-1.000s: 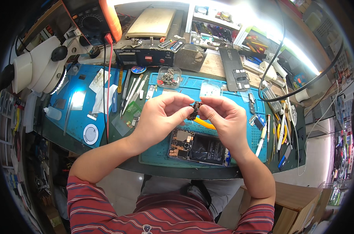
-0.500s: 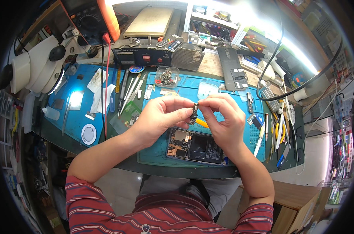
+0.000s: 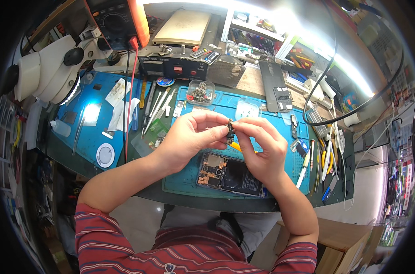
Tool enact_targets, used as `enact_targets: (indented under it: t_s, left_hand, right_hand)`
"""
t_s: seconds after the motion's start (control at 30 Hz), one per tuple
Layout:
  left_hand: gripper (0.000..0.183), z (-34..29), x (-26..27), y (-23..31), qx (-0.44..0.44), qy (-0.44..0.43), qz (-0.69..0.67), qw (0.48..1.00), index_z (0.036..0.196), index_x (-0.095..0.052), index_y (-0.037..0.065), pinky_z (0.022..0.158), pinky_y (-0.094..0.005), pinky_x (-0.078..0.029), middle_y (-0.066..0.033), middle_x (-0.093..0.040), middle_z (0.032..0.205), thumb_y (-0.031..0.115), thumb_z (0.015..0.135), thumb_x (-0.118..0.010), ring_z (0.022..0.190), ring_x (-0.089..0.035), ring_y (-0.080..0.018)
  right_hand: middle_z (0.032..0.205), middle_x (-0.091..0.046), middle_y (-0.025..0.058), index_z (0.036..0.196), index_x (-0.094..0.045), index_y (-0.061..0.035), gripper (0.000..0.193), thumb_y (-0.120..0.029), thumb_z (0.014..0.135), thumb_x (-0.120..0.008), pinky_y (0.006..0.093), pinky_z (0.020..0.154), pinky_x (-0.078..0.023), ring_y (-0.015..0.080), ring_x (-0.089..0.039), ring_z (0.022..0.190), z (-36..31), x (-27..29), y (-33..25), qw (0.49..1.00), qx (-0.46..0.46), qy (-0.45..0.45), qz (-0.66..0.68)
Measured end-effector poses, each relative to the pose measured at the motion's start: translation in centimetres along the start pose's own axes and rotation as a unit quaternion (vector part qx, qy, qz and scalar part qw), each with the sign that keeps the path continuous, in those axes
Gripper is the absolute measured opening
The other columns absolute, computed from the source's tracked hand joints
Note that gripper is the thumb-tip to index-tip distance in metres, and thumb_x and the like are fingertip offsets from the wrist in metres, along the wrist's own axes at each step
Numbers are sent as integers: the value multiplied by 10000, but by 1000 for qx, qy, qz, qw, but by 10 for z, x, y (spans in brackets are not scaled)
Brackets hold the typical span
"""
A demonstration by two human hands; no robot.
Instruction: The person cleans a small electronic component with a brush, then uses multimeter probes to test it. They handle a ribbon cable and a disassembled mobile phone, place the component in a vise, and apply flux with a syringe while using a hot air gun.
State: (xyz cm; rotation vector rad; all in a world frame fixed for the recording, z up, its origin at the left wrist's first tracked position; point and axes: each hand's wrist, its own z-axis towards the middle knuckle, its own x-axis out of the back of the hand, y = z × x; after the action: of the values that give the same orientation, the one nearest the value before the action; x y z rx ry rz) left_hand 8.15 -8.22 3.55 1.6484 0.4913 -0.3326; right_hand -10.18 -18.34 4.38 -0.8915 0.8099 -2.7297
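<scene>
Between my two hands, above a blue work mat (image 3: pixel 184 180), is a small dark circuit board (image 3: pixel 230 133), held upright. My left hand (image 3: pixel 189 139) pinches its left side between thumb and fingers. At the board's upper right edge are the fingertips of my right hand (image 3: pixel 266 147), its fingers bent and closed; the exact grip is partly hidden. Just below my hands lies an opened phone (image 3: pixel 237 177), its black battery and copper-coloured inner parts exposed. A yellow strip-like thing (image 3: pixel 235 146) shows under the board, partly covered by my right hand.
Beyond my hands stand a clear box of small metal parts (image 3: pixel 200 92) and a clear tray (image 3: pixel 247 108). A dark phone back cover (image 3: pixel 276 86) lies behind. Tweezers (image 3: pixel 158 107) are at left, pliers and screwdrivers (image 3: pixel 327 157) at right. A microscope (image 3: pixel 52 75) and multimeter (image 3: pixel 113 23) stand far left.
The bench has shifted slightly right and down in the picture. My hands keep their hold on the circuit board, which seems turned a little.
</scene>
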Motion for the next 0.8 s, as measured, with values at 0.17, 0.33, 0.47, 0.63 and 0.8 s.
enact_targets:
  t_s: [0.17,0.33,0.47,0.63,0.8]
  left_hand:
    - [229,-2,-3,-1,-70,1,93,993,1202,-659,2,863,-303,-613,-60,-710,1108,45,982,-709,966,-722,-142]
    - [202,-2,-7,-5,-108,22,153,982,1167,-682,-6,851,-286,-610,-68,-730,1062,59,979,-718,959,-729,-135]
    - [183,-6,-8,0,-89,26,177,980,1161,-664,-9,852,-282,-616,-59,-703,1101,8,981,-694,985,-725,-139]
    - [173,-3,-7,-7,-111,28,131,985,1141,-682,-13,832,-272,-611,-71,-736,1047,35,978,-712,957,-732,-131]
    - [181,-4,-7,-5,-98,34,147,984,1156,-665,-15,863,-279,-618,-68,-706,1099,0,978,-697,991,-727,-139]
  right_hand:
    - [1016,-749,123,1055,-754,-4,184,44,878,-744,302,766,-605,203,-740,883,-1,1,-4,996,-67,2,67]
    - [1010,-756,104,1065,-745,10,162,25,904,-748,289,795,-610,156,-745,895,-9,-3,-3,968,-175,18,182]
    - [1016,-765,84,1075,-741,15,146,-3,930,-749,279,826,-604,142,-748,916,-6,-3,-13,923,-278,28,264]
    - [1002,-774,80,1076,-746,15,141,-25,941,-751,269,822,-592,133,-746,912,-9,-2,-10,924,-288,30,251]
    - [976,-776,95,1078,-750,17,151,-26,934,-756,267,788,-591,133,-751,882,-9,-5,-9,958,-228,29,169]
